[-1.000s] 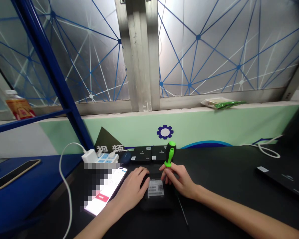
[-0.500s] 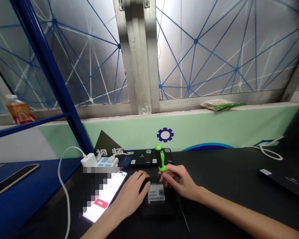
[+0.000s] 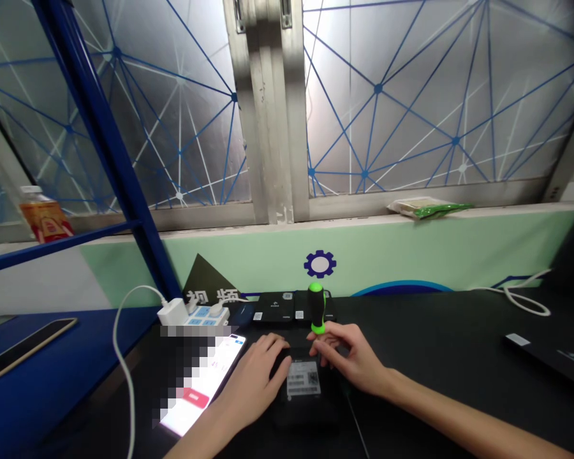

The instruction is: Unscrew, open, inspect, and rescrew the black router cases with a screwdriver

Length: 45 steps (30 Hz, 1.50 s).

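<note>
A right hand (image 3: 351, 354), its forearm slanting in from the near right, pinches a green-and-black screwdriver (image 3: 316, 308) below its rounded handle, nearly upright, at the far right of a white-labelled, flat black box (image 3: 303, 411). The left hand (image 3: 261, 370) lies palm down, unclenched, fingers extended at the box's left side on the black tabletop (image 3: 425, 357).

1. The box (image 3: 303, 413) sat on the table (image 3: 435, 350), between the left hand (image 3: 261, 366) and the right hand (image 3: 354, 358).
2. The screwdriver (image 3: 317, 309) stood upright in the right hand, before two other boxes (image 3: 274, 309) near the wall (image 3: 258, 255).
3. A phone (image 3: 208, 387) lay left of the left hand, a power strip (image 3: 203, 317) behind it.
4. A rod (image 3: 358, 426), perhaps another screwdriver, lay right of the box.
5. A packet (image 3: 425, 208) rested on the window ledge (image 3: 339, 215).
</note>
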{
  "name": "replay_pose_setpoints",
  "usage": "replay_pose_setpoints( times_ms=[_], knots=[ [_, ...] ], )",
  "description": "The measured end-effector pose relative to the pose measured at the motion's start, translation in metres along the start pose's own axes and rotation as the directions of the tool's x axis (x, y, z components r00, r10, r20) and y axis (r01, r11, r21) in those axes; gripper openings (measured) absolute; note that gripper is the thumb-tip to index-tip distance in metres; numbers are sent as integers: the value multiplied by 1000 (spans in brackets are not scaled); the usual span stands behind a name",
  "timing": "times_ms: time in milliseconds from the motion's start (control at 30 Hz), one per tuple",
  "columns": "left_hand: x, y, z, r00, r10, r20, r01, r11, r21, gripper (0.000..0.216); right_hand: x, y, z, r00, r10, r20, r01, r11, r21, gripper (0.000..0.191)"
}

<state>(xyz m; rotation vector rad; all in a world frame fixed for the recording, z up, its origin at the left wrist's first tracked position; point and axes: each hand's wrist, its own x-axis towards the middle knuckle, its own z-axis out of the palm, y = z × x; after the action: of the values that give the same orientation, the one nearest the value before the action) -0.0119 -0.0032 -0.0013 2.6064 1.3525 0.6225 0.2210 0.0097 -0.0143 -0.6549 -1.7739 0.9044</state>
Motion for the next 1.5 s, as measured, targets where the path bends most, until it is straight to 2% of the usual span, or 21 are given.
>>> replay_pose_setpoints(
  times_ms=[167, 333, 467, 767, 1100, 1267, 1500],
  knots=[
    [0, -2, 1, 1000, 9, 2, -9, 1000, 1, 25, -1, 2, -2, 1000, -19, 11, 19, 1000, 13, 25],
    [0, -2, 2, 1000, 14, 0, -14, 1000, -1, 25, 0, 2, 1, 997, 45, -61, -46, 999, -6, 23],
    [0, -3, 3, 1000, 6, 6, -7, 1000, 4, 25, 0, 2, 2, 994, 51, -97, -54, 998, -27, 26],
    [0, -2, 1, 1000, 16, 8, -16, 1000, -6, 26, 0, -1, -4, 1000, -11, -4, 11, 1000, -24, 28],
    [1, -2, 0, 1000, 8, 15, -8, 1000, -5, 28, 1, 3, 0, 996, 20, -92, -26, 998, -63, 28],
    [0, -4, -1, 1000, -5, 28, 5, 1000, -7, 29, 2, 2, -1, 996, 47, -79, -49, 998, -27, 28],
    [-1, -4, -3, 999, -9, 43, 10, 1000, -17, 30, 1, -1, -2, 999, -14, -50, 12, 999, -38, 28]
  ],
)
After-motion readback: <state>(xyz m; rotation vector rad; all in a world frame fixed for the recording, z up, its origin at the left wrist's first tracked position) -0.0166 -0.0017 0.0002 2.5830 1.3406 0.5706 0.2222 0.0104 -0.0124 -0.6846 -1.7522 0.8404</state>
